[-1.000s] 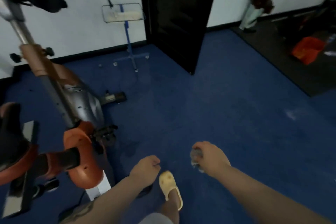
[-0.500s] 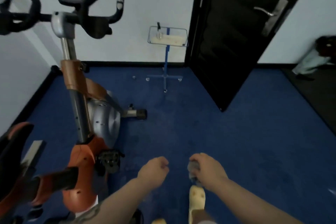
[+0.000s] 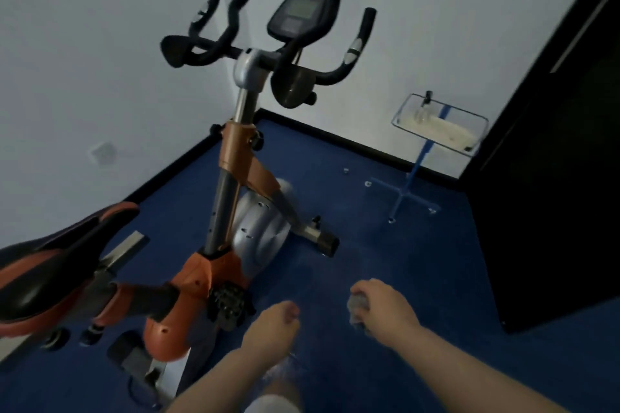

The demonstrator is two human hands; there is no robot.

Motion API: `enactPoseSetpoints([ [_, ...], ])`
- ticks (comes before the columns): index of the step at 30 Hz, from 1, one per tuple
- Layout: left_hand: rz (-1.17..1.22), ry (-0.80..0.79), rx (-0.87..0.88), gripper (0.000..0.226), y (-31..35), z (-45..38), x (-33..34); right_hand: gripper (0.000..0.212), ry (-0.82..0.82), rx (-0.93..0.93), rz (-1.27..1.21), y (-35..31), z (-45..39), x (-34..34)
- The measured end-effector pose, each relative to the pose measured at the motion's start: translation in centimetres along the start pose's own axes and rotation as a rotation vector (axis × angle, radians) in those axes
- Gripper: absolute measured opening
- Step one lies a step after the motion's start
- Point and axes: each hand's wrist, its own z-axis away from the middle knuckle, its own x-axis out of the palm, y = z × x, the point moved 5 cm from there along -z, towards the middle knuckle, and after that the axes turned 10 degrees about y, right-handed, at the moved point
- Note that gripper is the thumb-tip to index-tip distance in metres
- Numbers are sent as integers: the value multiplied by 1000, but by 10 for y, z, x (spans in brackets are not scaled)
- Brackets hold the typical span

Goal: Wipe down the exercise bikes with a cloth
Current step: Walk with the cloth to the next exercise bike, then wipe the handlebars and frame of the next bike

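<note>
**Bike swings to centre as the person turns toward it**

Since the earlier frames the view has turned left and tilted up, so the exercise bike (image 3: pixel 235 211), which sat at the left edge, now fills the middle of the head view with its handlebars (image 3: pixel 285 43) and console (image 3: pixel 297 12) fully in sight. Both hands have kept much the same pose low in the picture, and the yellow slipper seen before is out of sight.

The right hand (image 3: pixel 385 307) has its grip curled round a small grey crumpled cloth (image 3: pixel 357 307), which sticks out on the thumb side. That hand hangs over the blue carpet (image 3: pixel 419 278), right of the bike and apart from it. The left hand (image 3: pixel 273 322) has its fingers curled into a loose fist with nothing in it, just right of the black pedal (image 3: pixel 228 305); whether it touches the pedal cannot be told.

The bike stands in the corner of the room, its orange and silver frame rising to a grey post under the handlebars. Its black and orange saddle (image 3: pixel 57 265) is at the left edge. Near the far wall stands a blue stand (image 3: pixel 412 178) carrying a wire tray (image 3: pixel 439 126) with a pale object in it. A dark door (image 3: pixel 553 161) stands at the right. A wall socket (image 3: pixel 102 152) is on the left wall.
</note>
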Motion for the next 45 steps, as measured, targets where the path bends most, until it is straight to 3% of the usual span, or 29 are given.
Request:
enactPoseSetpoints([
  [5,66,36,-80,24,-4,-33,-22,30,-40,-185,-5,-33,-63,6],
  [10,114,129,-68,28,8,-94,-67,25,73,-277,-100,-80,-128,-11],
  [16,247,436,87,20,63,-158,-168,30,352,-285,-519,-143,-191,-90],
  [19,482,567,143,22,102,-170,-208,27,535,-399,-725,-176,-206,-155],
  [23,749,727,193,24,145,-191,-248,19,767,-768,-529,-230,-241,-223],
  [25,807,782,184,23,160,-204,-258,17,697,-883,-283,-255,-273,-225],
  [28,881,818,165,25,176,-220,-259,20,428,-920,165,-267,-317,-189],
  [30,872,842,184,26,188,-229,-255,21,397,-982,328,-259,-323,-170],
  [34,952,817,216,33,207,-250,-244,16,266,-1216,317,-245,-328,-176],
  [39,1084,915,205,32,206,-258,-234,19,386,-980,197,-267,-337,-170],
  [43,1167,902,199,38,203,-257,-232,25,210,-1141,211,-245,-321,-160],
  [45,1172,907,219,37,203,-257,-236,19,254,-1074,135,-252,-339,-178],
])
